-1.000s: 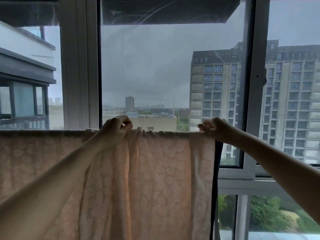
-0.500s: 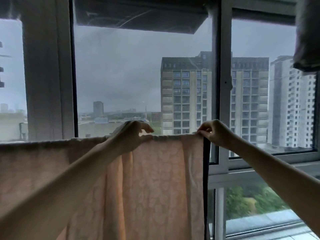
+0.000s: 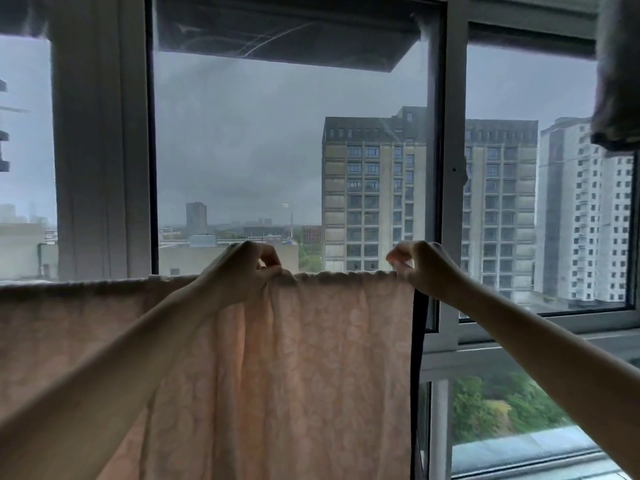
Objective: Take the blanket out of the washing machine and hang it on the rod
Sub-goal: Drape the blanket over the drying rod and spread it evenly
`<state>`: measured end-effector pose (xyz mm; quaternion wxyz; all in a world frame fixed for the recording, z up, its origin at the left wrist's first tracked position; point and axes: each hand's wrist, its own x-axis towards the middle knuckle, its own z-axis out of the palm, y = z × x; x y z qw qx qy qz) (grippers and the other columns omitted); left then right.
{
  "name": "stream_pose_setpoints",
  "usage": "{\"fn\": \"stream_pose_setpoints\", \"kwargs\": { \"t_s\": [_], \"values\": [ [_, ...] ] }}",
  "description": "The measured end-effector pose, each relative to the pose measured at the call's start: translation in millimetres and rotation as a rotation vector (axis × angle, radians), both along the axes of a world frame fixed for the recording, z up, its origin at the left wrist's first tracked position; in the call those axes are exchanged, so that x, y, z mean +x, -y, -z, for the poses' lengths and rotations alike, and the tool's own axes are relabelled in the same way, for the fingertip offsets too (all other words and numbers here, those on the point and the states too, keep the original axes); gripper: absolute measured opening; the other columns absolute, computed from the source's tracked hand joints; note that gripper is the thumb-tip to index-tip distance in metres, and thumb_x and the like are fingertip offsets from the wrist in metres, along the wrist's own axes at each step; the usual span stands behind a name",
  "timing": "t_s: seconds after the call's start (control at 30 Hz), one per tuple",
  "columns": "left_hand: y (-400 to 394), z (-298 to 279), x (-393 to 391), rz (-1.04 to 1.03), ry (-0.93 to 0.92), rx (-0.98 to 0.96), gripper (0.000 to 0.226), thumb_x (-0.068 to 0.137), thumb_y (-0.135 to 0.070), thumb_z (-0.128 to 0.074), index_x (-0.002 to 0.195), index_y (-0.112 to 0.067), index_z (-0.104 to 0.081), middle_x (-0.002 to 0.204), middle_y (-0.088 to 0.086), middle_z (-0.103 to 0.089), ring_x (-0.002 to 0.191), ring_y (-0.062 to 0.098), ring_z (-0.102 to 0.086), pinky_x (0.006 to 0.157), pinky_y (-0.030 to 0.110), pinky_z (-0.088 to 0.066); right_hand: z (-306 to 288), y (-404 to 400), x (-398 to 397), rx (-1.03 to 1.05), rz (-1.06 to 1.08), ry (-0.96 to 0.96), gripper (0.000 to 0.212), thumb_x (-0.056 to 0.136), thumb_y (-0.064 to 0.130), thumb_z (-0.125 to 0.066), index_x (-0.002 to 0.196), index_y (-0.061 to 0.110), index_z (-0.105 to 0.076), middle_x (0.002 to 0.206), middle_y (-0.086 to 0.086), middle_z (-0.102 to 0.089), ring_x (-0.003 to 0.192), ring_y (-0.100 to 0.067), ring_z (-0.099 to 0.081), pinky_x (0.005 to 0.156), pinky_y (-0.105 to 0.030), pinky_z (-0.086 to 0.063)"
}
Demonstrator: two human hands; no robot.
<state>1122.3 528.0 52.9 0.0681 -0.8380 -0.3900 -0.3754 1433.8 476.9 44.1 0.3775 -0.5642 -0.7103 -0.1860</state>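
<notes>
Gripping hung blanket, both hands

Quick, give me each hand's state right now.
Left hand: closed, pinching the top edge of the blanket.
Right hand: closed, gripping the blanket's top right corner.

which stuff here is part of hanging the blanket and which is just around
Part of the job:
pale peach patterned blanket
left hand
right hand

Just around:
white window frame
dark cloth hanging at top right
</notes>
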Motion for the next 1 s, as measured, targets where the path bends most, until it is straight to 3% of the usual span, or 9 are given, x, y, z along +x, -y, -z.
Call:
{"fn": "stream_pose_setpoints", "kwargs": {
  "t_s": [0.1, 0.17, 0.4, 0.53, 0.6, 0.73, 0.87, 0.93, 1.0],
  "values": [
    [0, 3, 3, -0.008, 0.017, 0.026, 0.007, 0.088, -0.028, -0.067, 0.081, -0.027, -0.065, 0.072, -0.022, -0.055, 0.073, 0.001, -0.057, 0.07, 0.025, -0.043, 2, 2, -16, -0.08, -0.112, 0.085, 0.018, 0.087, 0.021, -0.068, 0.099, 0.008, -0.07, 0.098, -0.003, -0.071, 0.086, -0.01, -0.065, 0.083, -0.021, -0.051],
    [1, 4, 3, -0.033, 0.024, 0.042, 0.007, 0.088, -0.027, -0.066, 0.081, -0.028, -0.064, 0.074, -0.017, -0.056, 0.076, 0.009, -0.059, 0.073, 0.029, -0.047, 3, 2, -18, -0.036, -0.115, 0.062, 0.013, 0.085, 0.015, -0.07, 0.096, 0.007, -0.071, 0.094, -0.006, -0.072, 0.084, -0.012, -0.067, 0.085, -0.025, -0.053],
    [8, -1, 18, -0.049, 0.055, 0.076, 0.007, 0.089, -0.028, -0.063, 0.084, -0.026, -0.067, 0.078, -0.011, -0.06, 0.079, 0.013, -0.058, 0.072, 0.03, -0.045, 0, -1, -2, 0.068, 0.146, -0.051, 0.01, 0.09, 0.008, -0.061, 0.095, 0.006, -0.07, 0.094, -0.01, -0.072, 0.084, -0.019, -0.068, 0.07, -0.019, -0.045],
    [10, 2, 47, -0.006, 0.032, 0.1, 0.009, 0.089, -0.029, -0.062, 0.086, -0.023, -0.069, 0.092, -0.002, -0.071, 0.083, 0.017, -0.064, 0.073, 0.032, -0.051, 1, 0, -31, -0.086, -0.105, 0.003, 0.022, 0.092, 0.013, -0.06, 0.114, 0.007, -0.063, 0.113, -0.006, -0.067, 0.1, -0.012, -0.063, 0.08, -0.009, -0.041],
    [11, 3, 57, 0.05, 0.014, 0.093, 0.01, 0.089, -0.026, -0.062, 0.087, -0.022, -0.07, 0.094, 0.0, -0.072, 0.085, 0.018, -0.066, 0.075, 0.031, -0.051, 2, -3, -47, -0.106, -0.18, 0.067, 0.021, 0.091, 0.017, -0.062, 0.111, 0.01, -0.064, 0.111, -0.003, -0.068, 0.097, -0.006, -0.061, 0.079, -0.006, -0.042],
    [12, -1, 39, 0.128, 0.011, 0.032, 0.018, 0.092, -0.025, -0.06, 0.101, -0.019, -0.074, 0.103, -0.001, -0.073, 0.089, 0.013, -0.065, 0.078, 0.024, -0.046, 4, -10, -52, -0.007, -0.137, 0.091, 0.01, 0.089, 0.014, -0.065, 0.097, 0.009, -0.067, 0.092, -0.006, -0.071, 0.08, -0.01, -0.065, 0.078, -0.022, -0.054],
    [3, -1, -13, 0.066, 0.067, -0.031, 0.019, 0.092, -0.027, -0.06, 0.103, -0.02, -0.074, 0.1, -0.002, -0.073, 0.09, 0.012, -0.066, 0.083, 0.027, -0.049, 1, -7, -45, -0.006, 0.134, 0.08, 0.005, 0.092, 0.014, -0.059, 0.093, 0.011, -0.063, 0.087, -0.008, -0.069, 0.08, -0.022, -0.067, 0.073, -0.038, -0.056],
    [0, 2, -35, 0.044, 0.084, -0.052, 0.019, 0.092, -0.024, -0.061, 0.104, -0.018, -0.073, 0.101, -0.002, -0.072, 0.092, 0.014, -0.065, 0.083, 0.026, -0.047, 2, -6, -54, 0.016, 0.132, 0.091, 0.008, 0.091, 0.011, -0.06, 0.097, 0.011, -0.063, 0.093, -0.009, -0.07, 0.085, -0.024, -0.068, 0.074, -0.038, -0.057],
    [-2, 4, -52, 0.03, 0.085, -0.063, 0.018, 0.092, -0.023, -0.061, 0.104, -0.017, -0.073, 0.102, -0.002, -0.072, 0.094, 0.015, -0.064, 0.085, 0.027, -0.046, 4, -7, -69, 0.011, -0.002, 0.109, 0.019, 0.09, 0.009, -0.06, 0.11, 0.008, -0.062, 0.108, -0.011, -0.069, 0.094, -0.022, -0.068, 0.082, -0.035, -0.057]
  ]
}}
